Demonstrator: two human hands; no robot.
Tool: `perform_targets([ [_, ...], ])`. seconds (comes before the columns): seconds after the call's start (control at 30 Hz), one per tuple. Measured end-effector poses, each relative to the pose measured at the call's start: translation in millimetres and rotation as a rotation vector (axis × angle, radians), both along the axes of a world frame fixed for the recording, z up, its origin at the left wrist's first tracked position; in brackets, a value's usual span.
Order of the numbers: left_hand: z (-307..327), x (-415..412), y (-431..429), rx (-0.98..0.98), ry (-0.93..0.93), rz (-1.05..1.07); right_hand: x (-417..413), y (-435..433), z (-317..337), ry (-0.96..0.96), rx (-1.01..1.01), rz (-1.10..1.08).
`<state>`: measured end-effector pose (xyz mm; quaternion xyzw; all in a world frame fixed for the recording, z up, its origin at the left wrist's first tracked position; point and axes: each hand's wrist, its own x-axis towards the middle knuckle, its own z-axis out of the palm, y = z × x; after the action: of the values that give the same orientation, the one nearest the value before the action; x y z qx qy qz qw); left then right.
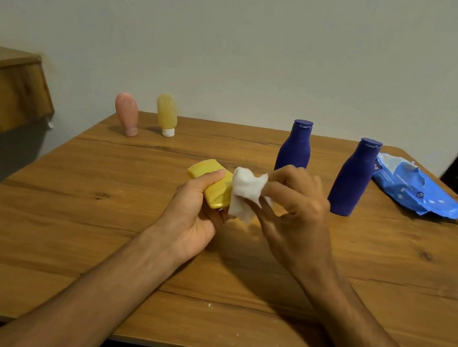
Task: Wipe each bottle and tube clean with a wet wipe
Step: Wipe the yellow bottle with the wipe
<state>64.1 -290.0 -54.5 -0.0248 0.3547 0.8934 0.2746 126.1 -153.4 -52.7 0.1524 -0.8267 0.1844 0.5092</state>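
Yellow bottle [218,193] gripped by left hand [194,221]; right hand [296,212] pinches wipe [245,193], seemingly against it.

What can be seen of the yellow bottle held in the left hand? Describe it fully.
The yellow bottle is small, opaque and plastic-looking, with flat sides and rounded edges. It lies tilted in the left hand, whose thumb crosses its top. The wet wipe, pinched by the right hand, covers its right end, hiding any cap.
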Motion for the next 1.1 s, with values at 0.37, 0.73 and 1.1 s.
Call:
perform_targets([
  [0.37,3.0,1.5,-1.9,-0.014,0.015,0.013,-0.3,5.8,-0.5,-0.053,-0.001,-0.013],
  [0.73,8.1,2.5,-8.0,-0.338,0.471,0.071,-1.0,15.0,2.6,-0.083,-0.399,0.006],
  [1.1,8.1,0.9,-8.1,-0.621,0.825,0.116,1.7,14.9,7.7,-0.053,-0.451,0.047],
])
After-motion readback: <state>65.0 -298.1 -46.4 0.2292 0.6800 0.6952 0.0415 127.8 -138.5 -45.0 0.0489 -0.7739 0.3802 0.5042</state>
